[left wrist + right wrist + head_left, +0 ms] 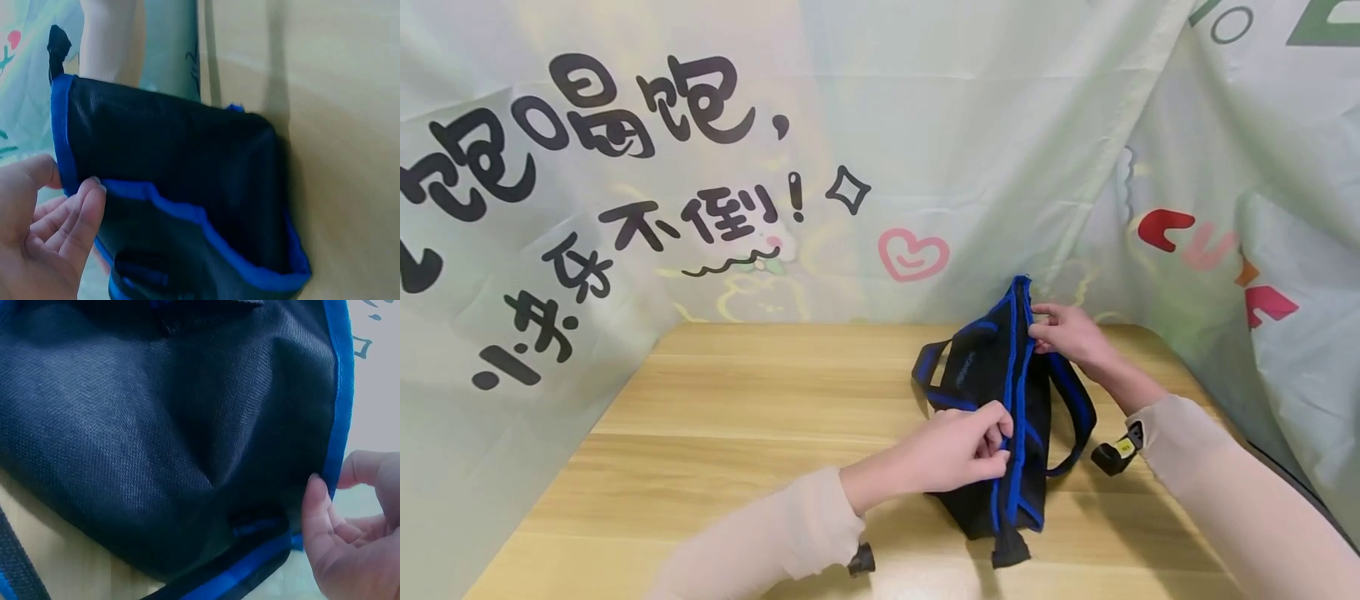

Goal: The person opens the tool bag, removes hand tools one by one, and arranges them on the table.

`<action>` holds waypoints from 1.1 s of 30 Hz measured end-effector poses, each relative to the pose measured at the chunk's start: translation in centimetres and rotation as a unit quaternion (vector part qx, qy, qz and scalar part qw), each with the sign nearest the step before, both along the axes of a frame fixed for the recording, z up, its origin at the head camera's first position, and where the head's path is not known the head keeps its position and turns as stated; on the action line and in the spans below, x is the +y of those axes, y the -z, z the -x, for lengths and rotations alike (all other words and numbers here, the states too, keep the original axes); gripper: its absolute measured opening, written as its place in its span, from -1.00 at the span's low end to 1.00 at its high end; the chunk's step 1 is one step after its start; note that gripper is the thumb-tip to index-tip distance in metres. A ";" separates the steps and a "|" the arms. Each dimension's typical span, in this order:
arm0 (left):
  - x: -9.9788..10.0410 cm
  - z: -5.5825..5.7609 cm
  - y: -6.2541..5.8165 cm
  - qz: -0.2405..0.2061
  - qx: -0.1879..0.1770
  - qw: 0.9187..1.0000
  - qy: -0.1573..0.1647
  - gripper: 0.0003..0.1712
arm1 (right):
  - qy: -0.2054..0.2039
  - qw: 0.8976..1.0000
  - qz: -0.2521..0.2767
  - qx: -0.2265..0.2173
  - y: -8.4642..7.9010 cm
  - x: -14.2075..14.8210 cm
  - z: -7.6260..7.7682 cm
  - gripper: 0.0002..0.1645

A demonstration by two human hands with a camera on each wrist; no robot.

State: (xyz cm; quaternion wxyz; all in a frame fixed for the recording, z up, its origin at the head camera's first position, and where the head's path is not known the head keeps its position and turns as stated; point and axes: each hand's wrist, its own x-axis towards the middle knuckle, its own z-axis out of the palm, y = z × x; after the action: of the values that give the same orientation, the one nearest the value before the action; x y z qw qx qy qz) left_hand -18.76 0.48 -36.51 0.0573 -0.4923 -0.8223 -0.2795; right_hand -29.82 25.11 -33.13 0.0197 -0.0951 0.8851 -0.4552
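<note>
Both your left hand (951, 450) and right hand (1070, 335) pinch the blue edges (340, 394) of the black bag (987, 371), which stands below your fingers. The edges look straight; I can't tell if any zipping remains.

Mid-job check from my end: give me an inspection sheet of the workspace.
Surface: light wood-grain table.
Job's things: black fabric bag with blue trim, standing right of the table's middle, a strap handle on each side.
Clutter: nothing seen.
Hands: left hand and right hand each pinch a trimmed top edge.
Cables: none identifiable.
Surroundings: pale printed fabric backdrop behind the table.
</note>
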 end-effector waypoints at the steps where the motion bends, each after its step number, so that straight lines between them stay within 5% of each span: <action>1: 0.4 -0.2 0.1 -0.002 0.005 1.000 0.000 -0.77 | -0.004 1.000 0.002 -0.002 0.0 0.2 0.0 -0.29; 6: 1.5 -1.3 0.2 0.002 0.021 1.000 0.008 -0.77 | -0.034 0.999 0.021 -0.030 0.1 1.2 -0.4 -0.29; 11: 1.5 -1.3 0.1 0.009 -0.008 0.999 0.031 -0.76 | -0.071 0.996 0.025 -0.054 -0.3 1.9 -0.7 -0.26; 18: 1.4 1.7 -0.6 -0.023 -0.082 0.996 -0.015 -0.79 | -0.082 0.995 0.014 -0.053 -1.5 3.0 0.6 -0.35; 25: 2.0 5.3 -1.2 -0.079 -0.175 0.979 -0.074 -0.80 | -0.043 0.999 -0.028 -0.013 -1.9 3.1 3.8 -0.41; 33: 4.0 6.8 -2.5 -0.059 -0.183 0.972 -0.131 -0.73 | -0.007 1.000 -0.018 -0.022 -1.5 2.6 7.1 -0.32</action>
State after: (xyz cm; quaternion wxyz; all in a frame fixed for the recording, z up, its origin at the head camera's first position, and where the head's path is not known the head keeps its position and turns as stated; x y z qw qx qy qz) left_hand -25.61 4.52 -34.05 -0.0294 -0.3165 -0.8580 -0.4035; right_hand -36.89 27.70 -31.68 0.0436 -0.0908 0.8919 -0.4409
